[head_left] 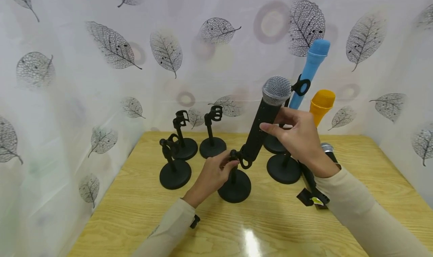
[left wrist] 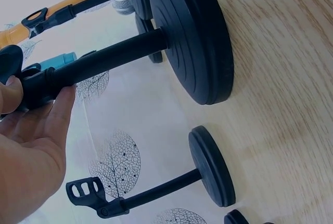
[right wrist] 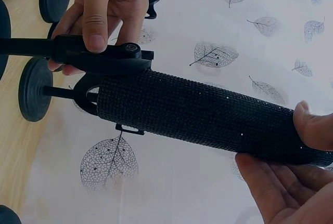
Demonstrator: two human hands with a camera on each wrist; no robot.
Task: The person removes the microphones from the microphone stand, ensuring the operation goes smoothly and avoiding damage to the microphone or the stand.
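Note:
My right hand (head_left: 297,134) grips a black microphone (head_left: 260,125) with a silver mesh head, tilted with its head up and to the right. Its lower end sits at the ring-shaped clip (head_left: 246,162) of a black desktop stand (head_left: 235,187). In the right wrist view the microphone's glittery, textured body (right wrist: 192,115) meets the clip at its left end. My left hand (head_left: 214,174) pinches the top of that stand, just below the clip; in the left wrist view thumb and fingers (left wrist: 60,115) are round the joint. The round base stands on the table.
Several bare black stands (head_left: 175,173) are at the left. A blue microphone (head_left: 311,69) in a stand's clip and a yellow microphone (head_left: 321,104) stand at the right. Beside my right forearm another black microphone (head_left: 327,148) lies on the wooden table (head_left: 135,219). A leaf-patterned curtain (head_left: 216,61) hangs behind.

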